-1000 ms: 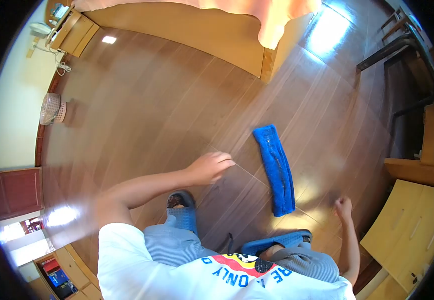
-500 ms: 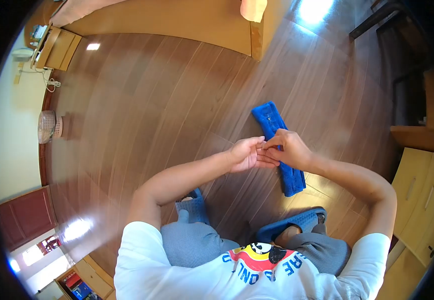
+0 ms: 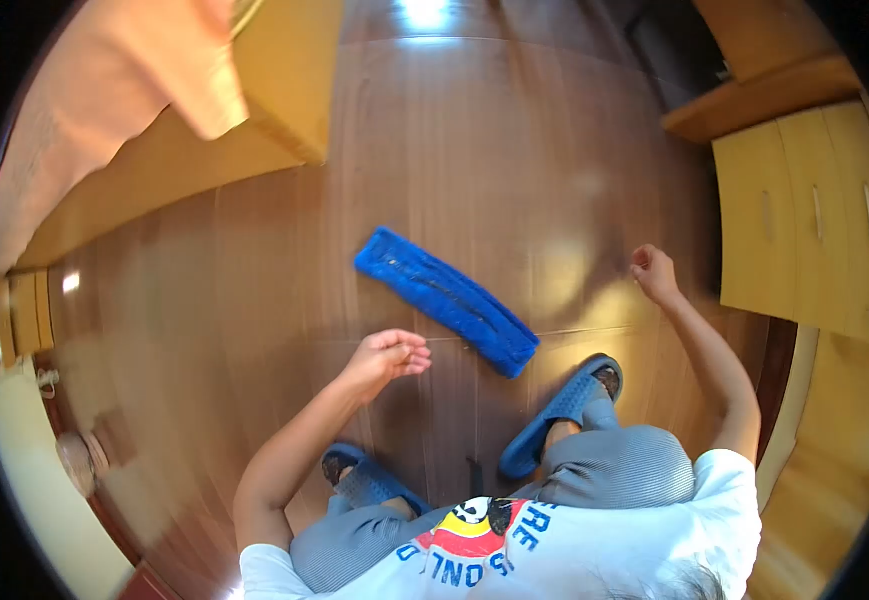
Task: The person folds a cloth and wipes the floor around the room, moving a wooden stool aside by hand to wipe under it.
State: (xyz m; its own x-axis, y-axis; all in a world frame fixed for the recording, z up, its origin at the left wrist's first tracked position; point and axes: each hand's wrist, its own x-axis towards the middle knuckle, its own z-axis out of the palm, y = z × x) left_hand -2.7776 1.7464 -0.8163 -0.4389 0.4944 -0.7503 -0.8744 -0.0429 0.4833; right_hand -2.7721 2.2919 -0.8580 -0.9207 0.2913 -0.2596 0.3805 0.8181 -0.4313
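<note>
My left hand (image 3: 387, 362) is held above the floor, just left of the blue cloth's lower part. Its fingers are curled and gathered with the thumb over them, and whatever they hold is too small or hidden to name. Off to the right, near the yellow cabinet, my right hand (image 3: 655, 273) is raised with its fingertips drawn together; any content is hidden. A long folded blue cloth (image 3: 445, 300) with a dark seam along its middle lies slanted on the wooden floor, apart from both hands.
Blue slippers are on my feet, the right one (image 3: 555, 415) near the cloth's lower end. A yellow cabinet (image 3: 770, 215) stands at right. A wooden bed or box side (image 3: 290, 90) with a peach cloth (image 3: 105, 110) is at upper left. A basket (image 3: 77, 462) sits by the left wall.
The view has turned right. My hands, which met over the blue cloth half a second ago, are now wide apart, the right one out to the right. The cloth appears more slanted.
</note>
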